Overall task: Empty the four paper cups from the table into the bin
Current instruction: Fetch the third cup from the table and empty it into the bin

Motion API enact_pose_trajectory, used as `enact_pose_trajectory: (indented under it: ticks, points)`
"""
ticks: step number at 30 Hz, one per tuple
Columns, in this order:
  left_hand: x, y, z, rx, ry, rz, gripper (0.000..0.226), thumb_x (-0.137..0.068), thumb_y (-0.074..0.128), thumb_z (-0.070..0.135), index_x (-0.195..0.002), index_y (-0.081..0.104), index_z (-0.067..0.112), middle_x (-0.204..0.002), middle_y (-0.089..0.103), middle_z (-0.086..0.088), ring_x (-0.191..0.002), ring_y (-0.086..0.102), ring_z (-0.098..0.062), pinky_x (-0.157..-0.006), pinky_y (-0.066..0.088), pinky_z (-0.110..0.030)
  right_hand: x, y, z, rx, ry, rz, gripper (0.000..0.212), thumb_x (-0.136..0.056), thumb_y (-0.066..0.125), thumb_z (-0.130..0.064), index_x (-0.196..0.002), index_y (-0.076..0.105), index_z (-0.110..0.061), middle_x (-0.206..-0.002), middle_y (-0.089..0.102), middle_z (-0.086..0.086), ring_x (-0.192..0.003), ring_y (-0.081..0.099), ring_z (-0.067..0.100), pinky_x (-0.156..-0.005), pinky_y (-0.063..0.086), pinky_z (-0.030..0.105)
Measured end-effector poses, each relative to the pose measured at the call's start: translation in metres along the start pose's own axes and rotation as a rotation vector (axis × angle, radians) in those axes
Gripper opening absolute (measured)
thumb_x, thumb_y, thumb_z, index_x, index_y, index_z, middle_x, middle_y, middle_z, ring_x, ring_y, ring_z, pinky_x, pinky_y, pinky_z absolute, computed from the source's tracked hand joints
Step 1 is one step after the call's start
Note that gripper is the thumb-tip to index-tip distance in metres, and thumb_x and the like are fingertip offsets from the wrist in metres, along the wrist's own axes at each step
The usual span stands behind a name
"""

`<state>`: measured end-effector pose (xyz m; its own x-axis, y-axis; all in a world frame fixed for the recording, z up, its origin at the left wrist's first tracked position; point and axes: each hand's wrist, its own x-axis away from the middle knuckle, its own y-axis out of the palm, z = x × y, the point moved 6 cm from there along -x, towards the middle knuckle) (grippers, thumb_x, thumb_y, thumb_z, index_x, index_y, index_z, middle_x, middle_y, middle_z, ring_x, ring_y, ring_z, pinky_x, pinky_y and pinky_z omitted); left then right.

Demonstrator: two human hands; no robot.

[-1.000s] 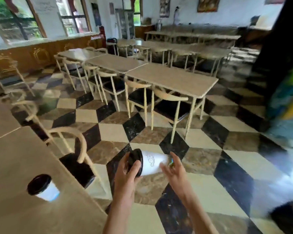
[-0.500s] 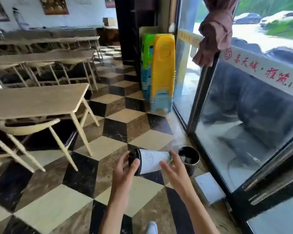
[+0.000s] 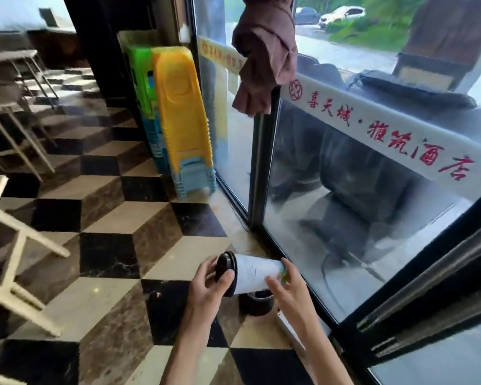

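Two hands hold one cup [image 3: 254, 275] on its side above the bin [image 3: 255, 302].

Left hand [image 3: 206, 287] grips the black lid [image 3: 225, 269] end, thumb pressed on the lid's face, fingers [image 3: 203, 269] curled behind its rim. Right hand [image 3: 290, 294] takes the base end, fingers [image 3: 275, 284] spread along the white wall. Cup lies level, lid pointing left, lid on. Bin stands on the checkered floor [image 3: 109, 254] just under the cup, near the glass door [image 3: 358, 218]. Stacked stools [image 3: 182, 118] stand far left of the door.

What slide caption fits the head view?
Both hands hold a lidded paper cup sideways above the bin.
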<state>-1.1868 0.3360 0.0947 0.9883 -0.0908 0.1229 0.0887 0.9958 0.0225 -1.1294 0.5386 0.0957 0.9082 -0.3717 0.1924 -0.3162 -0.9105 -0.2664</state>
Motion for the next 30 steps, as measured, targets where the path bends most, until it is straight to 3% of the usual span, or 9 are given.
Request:
enact_pose_trajectory:
  ticks: [3, 7, 11, 18, 22, 28, 30]
  points:
    - [-0.049, 0.029, -0.008, 0.015, -0.041, -0.040, 0.060, -0.062, 0.079, 0.058, -0.119, 0.065, 0.042, -0.112, 0.071, 0.025, -0.107, 0.063, 0.010, -0.087, 0.050, -0.017, -0.053, -0.013, 0.009, 0.020, 0.031, 0.023, 0.063, -0.091, 0.066, -0.034, -0.146, 0.038, -0.022, -0.128, 0.058, 0.000, -0.106, 0.064, 0.014, -0.088, 0.057, 0.032]
    - [-0.112, 0.071, -0.026, -0.008, -0.101, -0.077, 0.048, -0.067, 0.078, 0.051, -0.112, 0.069, 0.042, -0.111, 0.072, 0.028, -0.107, 0.064, 0.011, -0.080, 0.049, -0.006, -0.130, -0.029, 0.031, 0.028, 0.087, 0.026, 0.064, -0.091, 0.066, -0.029, -0.147, 0.038, -0.017, -0.132, 0.057, 0.004, -0.114, 0.061, 0.022, -0.098, 0.052, 0.045]
    - [-0.169, 0.103, -0.052, -0.028, -0.199, -0.044, 0.045, -0.064, 0.079, 0.045, -0.107, 0.073, 0.038, -0.111, 0.076, 0.017, -0.105, 0.069, 0.001, -0.080, 0.052, -0.014, -0.203, -0.036, 0.060, 0.033, 0.165, -0.008, 0.061, -0.090, 0.067, -0.028, -0.145, 0.041, -0.017, -0.130, 0.058, 0.005, -0.111, 0.062, 0.022, -0.097, 0.053, 0.046]
    - [-0.243, 0.133, -0.123, -0.081, -0.403, -0.063, 0.058, -0.059, 0.076, 0.046, -0.116, 0.064, 0.039, -0.119, 0.070, 0.017, -0.108, 0.066, 0.008, -0.084, 0.051, -0.015, -0.284, -0.032, 0.122, 0.049, 0.282, -0.034, 0.061, -0.090, 0.066, -0.029, -0.145, 0.041, -0.018, -0.125, 0.061, 0.002, -0.108, 0.063, 0.019, -0.095, 0.052, 0.041]
    - [-0.279, 0.149, -0.203, -0.097, -0.510, -0.073, 0.054, -0.068, 0.074, 0.028, -0.121, 0.062, 0.029, -0.117, 0.069, 0.017, -0.100, 0.067, 0.013, -0.076, 0.050, -0.008, -0.325, -0.017, 0.202, 0.066, 0.410, -0.021, 0.060, -0.089, 0.066, -0.022, -0.145, 0.041, -0.016, -0.120, 0.063, 0.004, -0.098, 0.062, 0.016, -0.074, 0.045, 0.017]
    - [-0.336, 0.154, -0.362, -0.164, -0.590, -0.098, 0.040, -0.092, 0.066, 0.003, -0.118, 0.062, 0.033, -0.114, 0.071, 0.017, -0.100, 0.067, 0.010, -0.078, 0.053, -0.012, -0.386, 0.030, 0.366, 0.048, 0.558, -0.010, 0.058, -0.088, 0.065, -0.026, -0.141, 0.041, -0.024, -0.109, 0.062, -0.014, -0.089, 0.064, -0.002, -0.068, 0.049, 0.012]
    - [-0.350, 0.151, -0.418, -0.207, -0.631, -0.101, 0.040, -0.095, 0.061, 0.003, -0.118, 0.062, 0.035, -0.113, 0.070, 0.016, -0.101, 0.067, 0.007, -0.082, 0.054, -0.019, -0.405, 0.050, 0.419, 0.074, 0.578, -0.033, 0.061, -0.088, 0.065, -0.029, -0.143, 0.039, -0.025, -0.103, 0.063, -0.012, -0.086, 0.065, 0.001, -0.067, 0.048, 0.015]
